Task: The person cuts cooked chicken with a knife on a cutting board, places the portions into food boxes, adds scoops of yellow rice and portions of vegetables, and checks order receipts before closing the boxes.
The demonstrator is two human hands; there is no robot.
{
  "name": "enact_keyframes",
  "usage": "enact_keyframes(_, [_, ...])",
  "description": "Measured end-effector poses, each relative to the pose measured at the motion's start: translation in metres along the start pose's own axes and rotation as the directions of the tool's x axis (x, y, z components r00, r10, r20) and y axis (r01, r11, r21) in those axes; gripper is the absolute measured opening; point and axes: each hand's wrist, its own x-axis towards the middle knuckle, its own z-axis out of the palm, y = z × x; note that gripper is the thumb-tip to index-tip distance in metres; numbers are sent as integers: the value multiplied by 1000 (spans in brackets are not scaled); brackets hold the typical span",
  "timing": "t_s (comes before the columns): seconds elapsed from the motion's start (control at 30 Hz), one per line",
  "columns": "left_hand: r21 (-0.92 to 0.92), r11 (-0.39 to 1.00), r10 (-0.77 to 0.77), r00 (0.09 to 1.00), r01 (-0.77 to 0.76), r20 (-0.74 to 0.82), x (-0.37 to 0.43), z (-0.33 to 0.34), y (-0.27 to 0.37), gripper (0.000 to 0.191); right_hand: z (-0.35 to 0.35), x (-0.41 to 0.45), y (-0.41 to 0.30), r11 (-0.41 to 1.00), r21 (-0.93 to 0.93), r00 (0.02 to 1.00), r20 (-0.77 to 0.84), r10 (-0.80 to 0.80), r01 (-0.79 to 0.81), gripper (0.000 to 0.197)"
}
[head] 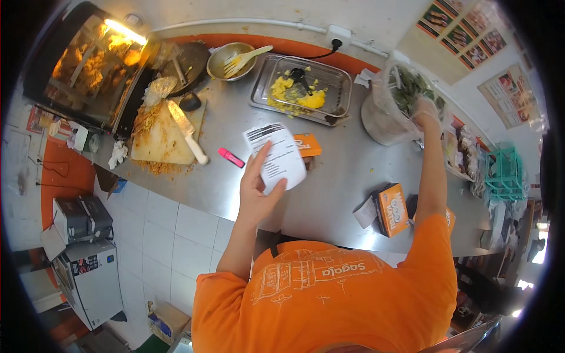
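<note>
My left hand (pixel 259 189) pinches a printed paper slip (pixel 278 154) between thumb and fingers above the steel table. Under the slip's right side, an orange box (pixel 308 144) lies on the tabletop, partly covered. On the right, my right hand (pixel 426 115) reaches into a plastic-lined bucket (pixel 379 117) of green leaves (pixel 408 90). Clear plastic covers that hand, a glove or part of the liner. Its fingertips are down among the leaves, so their grip is hidden. Left of the slip lies a pink highlighter (pixel 231 157).
A knife (pixel 187 132) rests on a crumb-covered cutting board (pixel 163 145), beside a lit food warmer (pixel 88 70). Behind are a metal bowl (pixel 216 66) with a slotted spatula and a tray (pixel 346 95) of yellow food. More orange boxes (pixel 393 209) stand near the front edge.
</note>
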Motion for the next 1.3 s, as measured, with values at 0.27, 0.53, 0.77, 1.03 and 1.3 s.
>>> enact_keyframes(0.27, [52,983,-170,980,175,-100,-17,53,-22,55,-70,-43,-12,858,502,891,-336,306,-106,33])
enact_keyframes(0.53, [232,953,-221,970,194,97,-8,165,-58,36,-31,-60,-3,661,749,820,-402,408,38,31])
enact_keyframes(0.77, [572,818,-100,966,-56,238,-3,200,-73,34,-69,-92,-19,916,398,999,-30,-32,41,56])
enact_keyframes(1.03, [490,872,-89,978,-16,190,-28,171,-76,34,-75,-134,-44,667,667,621,-686,378,331,26])
enact_keyframes(1.3, [502,837,-107,832,-220,544,-51,183,-53,38,-42,-342,-106,591,784,961,-24,-275,189,46])
